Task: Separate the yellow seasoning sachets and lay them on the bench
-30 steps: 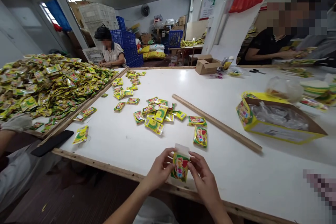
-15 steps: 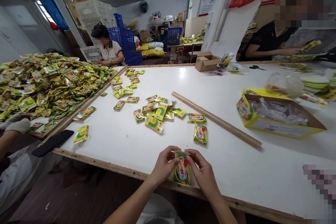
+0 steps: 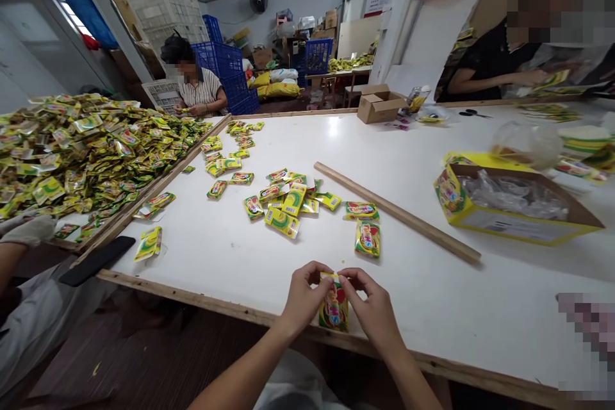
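Between my hands, at the table's near edge, a small yellow-green candy packet stands with its printed front towards me. My left hand pinches its upper left corner with thumb and fingertips. At the upper right corner, my right hand pinches the same top edge. Two similar packets lie just beyond my hands, one behind the other. A loose heap of packets spreads farther out to the left, some showing a yellow back with a barcode.
A wooden stick lies slantwise on the white table. To its right sits a yellow display box with clear plastic bags. A large packet pile fills the left side beside a gloved hand. Co-workers sit at far left and right.
My thumbs and fingertips have shifted along the packet's top edge, where a yellow flap now shows between them. The co-worker at right has moved a hand slightly. The view has tilted a little.
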The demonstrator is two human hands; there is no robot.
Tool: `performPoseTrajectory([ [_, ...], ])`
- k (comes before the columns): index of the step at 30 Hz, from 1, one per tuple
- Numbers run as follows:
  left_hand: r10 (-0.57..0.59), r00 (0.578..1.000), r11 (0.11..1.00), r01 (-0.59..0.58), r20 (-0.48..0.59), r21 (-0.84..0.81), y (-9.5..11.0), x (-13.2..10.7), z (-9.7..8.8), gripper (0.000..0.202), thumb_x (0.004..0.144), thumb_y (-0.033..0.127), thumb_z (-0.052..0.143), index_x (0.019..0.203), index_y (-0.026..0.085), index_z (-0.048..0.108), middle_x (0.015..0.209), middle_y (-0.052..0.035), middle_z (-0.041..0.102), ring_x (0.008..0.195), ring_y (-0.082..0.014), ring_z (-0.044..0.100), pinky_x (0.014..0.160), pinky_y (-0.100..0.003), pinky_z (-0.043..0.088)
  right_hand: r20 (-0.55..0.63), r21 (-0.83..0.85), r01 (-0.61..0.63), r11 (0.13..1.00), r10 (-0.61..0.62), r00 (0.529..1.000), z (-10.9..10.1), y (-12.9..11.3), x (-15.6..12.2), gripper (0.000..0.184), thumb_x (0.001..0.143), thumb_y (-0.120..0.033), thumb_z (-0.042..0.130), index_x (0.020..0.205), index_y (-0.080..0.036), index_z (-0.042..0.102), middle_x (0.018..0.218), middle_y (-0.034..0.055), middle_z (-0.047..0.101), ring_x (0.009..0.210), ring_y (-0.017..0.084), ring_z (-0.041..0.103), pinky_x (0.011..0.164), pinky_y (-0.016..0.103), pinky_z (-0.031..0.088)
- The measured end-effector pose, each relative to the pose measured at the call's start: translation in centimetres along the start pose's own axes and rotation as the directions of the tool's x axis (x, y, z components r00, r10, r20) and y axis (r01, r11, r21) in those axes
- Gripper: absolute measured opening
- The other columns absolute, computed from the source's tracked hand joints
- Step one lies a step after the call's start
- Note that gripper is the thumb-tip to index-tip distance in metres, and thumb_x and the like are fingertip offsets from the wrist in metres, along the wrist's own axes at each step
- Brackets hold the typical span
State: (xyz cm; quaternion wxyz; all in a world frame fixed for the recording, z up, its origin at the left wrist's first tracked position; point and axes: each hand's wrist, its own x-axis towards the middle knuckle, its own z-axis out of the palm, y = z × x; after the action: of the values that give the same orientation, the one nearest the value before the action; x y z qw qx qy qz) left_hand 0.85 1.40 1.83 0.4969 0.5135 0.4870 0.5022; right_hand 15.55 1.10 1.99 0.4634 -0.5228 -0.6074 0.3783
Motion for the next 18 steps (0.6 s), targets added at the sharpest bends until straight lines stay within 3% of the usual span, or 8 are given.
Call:
performPoseTrajectory([
  [6, -0.026, 1.000, 1.000, 0.026, -0.005, 0.000, -0.1, 0.7, -0.1, 0.014, 0.078, 0.027, 0.065, 0.078, 0.014, 0.068, 0.064, -0.0006, 0.062, 0.058, -0.0122, 0.052, 0.058, -0.023, 0.041, 0.022, 0.008, -0.020, 1.000, 0.020, 1.000, -0.2, 0.3, 0.5, 0.035, 0.084, -0.053, 0.056, 0.083, -0.019, 0.063, 0.077, 0.0044, 0.066, 0.069, 0.021, 0.062, 0.065, 0.029, 0.050],
  [13, 0.062, 0.991, 0.997, -0.068, 0.119, 0.045, 0.1, -1.5, -0.8, 0.020, 0.085, 0.032, 0.061, 0.095, 0.019, 0.072, 0.093, -0.0076, 0.071, 0.088, -0.0209, 0.064, 0.078, -0.031, 0.051, 0.070, 0.113, 0.015, 0.993, -0.023, 0.997, -0.1, 0.6, -1.4, 0.032, 0.086, -0.050, 0.058, 0.092, -0.020, 0.066, 0.092, 0.0063, 0.068, 0.083, 0.023, 0.065, 0.074, 0.030, 0.054],
  [15, 0.145, 0.973, 0.982, -0.164, 0.178, 0.095, 0.5, -1.4, -1.1, 0.021, 0.088, 0.031, 0.057, 0.099, 0.021, 0.072, 0.099, -0.0084, 0.069, 0.095, -0.0220, 0.063, 0.085, -0.034, 0.050, -0.006, 0.067, 0.035, 0.997, -0.035, 0.999, -1.2, 0.6, -2.7, 0.033, 0.084, -0.051, 0.059, 0.091, -0.020, 0.067, 0.094, 0.0067, 0.068, 0.085, 0.024, 0.064, 0.075, 0.031, 0.054],
  [18, 0.313, 0.929, 0.897, -0.357, 0.195, 0.262, 1.2, 1.1, -2.7, 0.025, 0.089, 0.024, 0.054, 0.111, 0.024, 0.066, 0.114, -0.0094, 0.064, 0.111, -0.0236, 0.057, 0.099, -0.039, 0.044, -0.316, -0.100, -0.018, 0.995, -0.015, 0.949, -3.8, 1.1, -4.5, 0.036, 0.080, -0.056, 0.061, 0.093, -0.023, 0.067, 0.094, 0.0055, 0.068, 0.085, 0.025, 0.064, 0.072, 0.030, 0.054],
])
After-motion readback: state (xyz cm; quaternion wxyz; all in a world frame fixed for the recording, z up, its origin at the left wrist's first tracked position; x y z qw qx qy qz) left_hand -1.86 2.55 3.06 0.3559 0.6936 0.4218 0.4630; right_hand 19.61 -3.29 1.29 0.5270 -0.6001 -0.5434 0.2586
